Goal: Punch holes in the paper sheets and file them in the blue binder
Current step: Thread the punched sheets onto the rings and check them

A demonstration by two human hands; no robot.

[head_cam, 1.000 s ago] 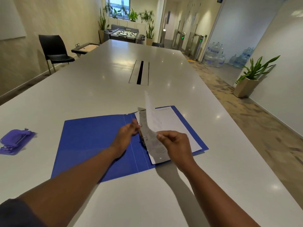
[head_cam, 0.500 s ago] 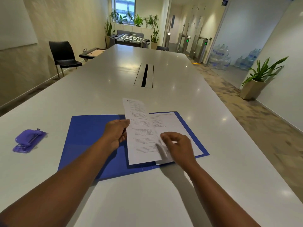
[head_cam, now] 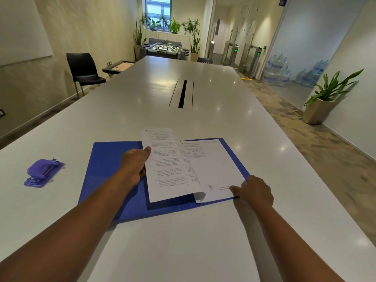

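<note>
The blue binder (head_cam: 114, 169) lies open and flat on the long white table (head_cam: 142, 102), near its front edge and slightly left of centre. Its smooth covers are spread wide, the near edge close to the table's front. Printed paper sheets (head_cam: 215, 169) rest on the right cover. One turned sheet (head_cam: 164, 169) arches over the spine, its lower corner curling up. The left hand (head_cam: 135, 164) holds this sheet's left edge, thumb on top. The right hand (head_cam: 253, 191) presses its fingertips on the lower right corner of the flat sheets, fingers fairly straight and gripping nothing. A purple hole punch (head_cam: 41, 171), rounded plastic, sits well apart toward the table's left edge. Beyond the binder the glossy tabletop runs bare to a slotted cable hatch (head_cam: 182, 94) at its middle
</note>
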